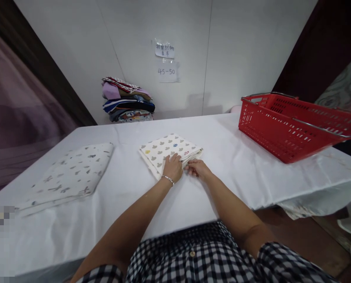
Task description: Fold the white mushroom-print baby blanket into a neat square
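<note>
A folded white cloth (169,147) with grey animal-head shapes and a few coloured ones lies in the middle of the table before me. My left hand (173,167), a bracelet at its wrist, rests on the cloth's near part with fingers stretched over the top. At the near right corner, my right hand (198,169) has its fingers curled together at the cloth's layered edge, seemingly pinching it; the fingertips are partly hidden. Farther left lies another folded white cloth (72,171) with small dark prints, apart from both hands.
A red plastic basket (284,137) with metal handles stands at the right of the white-covered table (128,212). Folded fabrics (128,100) are stacked at the back, against a wall bearing paper notes (168,71). A purple curtain (19,106) hangs at the left.
</note>
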A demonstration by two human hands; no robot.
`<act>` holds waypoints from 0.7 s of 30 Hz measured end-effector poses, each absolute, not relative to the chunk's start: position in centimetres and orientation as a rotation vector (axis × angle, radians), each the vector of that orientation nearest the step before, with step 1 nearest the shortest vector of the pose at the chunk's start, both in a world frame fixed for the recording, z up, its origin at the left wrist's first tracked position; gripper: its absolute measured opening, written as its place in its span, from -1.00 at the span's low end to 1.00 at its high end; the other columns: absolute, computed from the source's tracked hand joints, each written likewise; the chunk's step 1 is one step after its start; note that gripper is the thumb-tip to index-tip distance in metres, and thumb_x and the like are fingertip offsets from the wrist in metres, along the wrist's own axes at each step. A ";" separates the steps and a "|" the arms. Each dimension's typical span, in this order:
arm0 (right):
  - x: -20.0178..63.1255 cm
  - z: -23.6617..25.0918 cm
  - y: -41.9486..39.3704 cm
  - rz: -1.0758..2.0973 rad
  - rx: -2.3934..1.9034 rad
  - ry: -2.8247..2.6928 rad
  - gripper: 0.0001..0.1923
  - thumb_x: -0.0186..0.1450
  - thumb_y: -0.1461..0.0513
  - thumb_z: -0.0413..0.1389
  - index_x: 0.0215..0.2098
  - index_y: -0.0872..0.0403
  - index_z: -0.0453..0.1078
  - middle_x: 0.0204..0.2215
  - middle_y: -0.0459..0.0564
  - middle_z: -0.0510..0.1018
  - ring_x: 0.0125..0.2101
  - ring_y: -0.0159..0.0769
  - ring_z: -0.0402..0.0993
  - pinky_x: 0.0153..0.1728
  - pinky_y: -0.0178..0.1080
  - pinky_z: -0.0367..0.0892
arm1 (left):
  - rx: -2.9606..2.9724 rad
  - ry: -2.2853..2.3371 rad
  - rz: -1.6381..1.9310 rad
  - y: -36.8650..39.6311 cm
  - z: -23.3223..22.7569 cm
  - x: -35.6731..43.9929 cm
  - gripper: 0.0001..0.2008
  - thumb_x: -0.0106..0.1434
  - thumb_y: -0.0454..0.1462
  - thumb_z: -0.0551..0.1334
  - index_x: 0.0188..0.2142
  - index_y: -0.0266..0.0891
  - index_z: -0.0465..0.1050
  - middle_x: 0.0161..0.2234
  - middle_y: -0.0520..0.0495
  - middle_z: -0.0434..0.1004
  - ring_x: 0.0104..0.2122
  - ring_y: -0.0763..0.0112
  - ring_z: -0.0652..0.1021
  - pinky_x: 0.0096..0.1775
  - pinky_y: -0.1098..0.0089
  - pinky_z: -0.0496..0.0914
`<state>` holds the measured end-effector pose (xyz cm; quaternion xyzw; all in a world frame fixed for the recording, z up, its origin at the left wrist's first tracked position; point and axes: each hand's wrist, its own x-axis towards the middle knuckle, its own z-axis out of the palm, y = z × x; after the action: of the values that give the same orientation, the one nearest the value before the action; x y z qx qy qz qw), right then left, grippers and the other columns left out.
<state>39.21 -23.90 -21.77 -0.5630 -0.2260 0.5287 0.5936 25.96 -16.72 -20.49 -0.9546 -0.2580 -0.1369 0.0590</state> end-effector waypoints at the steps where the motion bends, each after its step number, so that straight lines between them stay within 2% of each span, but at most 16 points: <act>1: 39.3 -21.8 -24.0 1.227 -1.294 -0.515 -0.87 0.07 0.41 0.05 -0.37 0.16 0.31 -0.57 -0.04 0.56 -0.78 -0.50 0.30 -0.85 -0.46 -0.03 | -2.884 -0.791 -0.425 -16.8 -20.5 25.9 -0.72 0.13 -0.36 0.07 -0.22 -0.25 0.49 0.04 -0.18 0.36 0.16 0.13 0.20 0.13 0.00 0.05; 7: 39.7 -21.9 -24.2 1.230 -1.165 -0.413 -0.82 0.07 0.44 0.06 -0.33 0.19 0.32 -0.54 0.01 0.57 -0.75 -0.50 0.31 -0.83 -0.48 0.02 | -2.860 -0.796 -0.460 -16.7 -20.6 25.2 -0.72 0.14 -0.22 0.12 -0.18 -0.24 0.47 0.11 -0.18 0.28 0.17 0.08 0.18 0.14 -0.04 0.05; 14: 41.2 -22.0 -23.9 1.229 -1.068 -0.274 -0.91 0.17 0.40 0.02 -0.35 0.16 0.33 -0.45 -0.01 0.57 -0.69 -0.57 0.32 -0.79 -0.53 0.12 | -2.908 -0.812 -0.487 -16.4 -20.9 24.9 -0.76 0.19 -0.25 0.11 -0.18 -0.21 0.46 0.11 -0.15 0.30 0.16 0.14 0.21 0.15 0.01 0.05; 21: 42.8 -21.8 -23.1 1.163 -1.098 -0.184 -0.90 0.22 0.40 -0.02 -0.39 0.16 0.31 -0.53 -0.02 0.53 -0.69 -0.57 0.30 -0.77 -0.55 0.18 | -2.961 -0.834 -0.537 -16.3 -20.9 24.5 -0.78 0.21 -0.26 0.10 -0.22 -0.18 0.48 0.09 -0.12 0.32 0.14 0.16 0.23 0.15 0.03 0.07</act>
<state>42.80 -23.11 -21.83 -0.4917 -0.0822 0.5208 0.6930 24.52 -16.27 -20.89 -0.9482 -0.2670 -0.1719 0.0093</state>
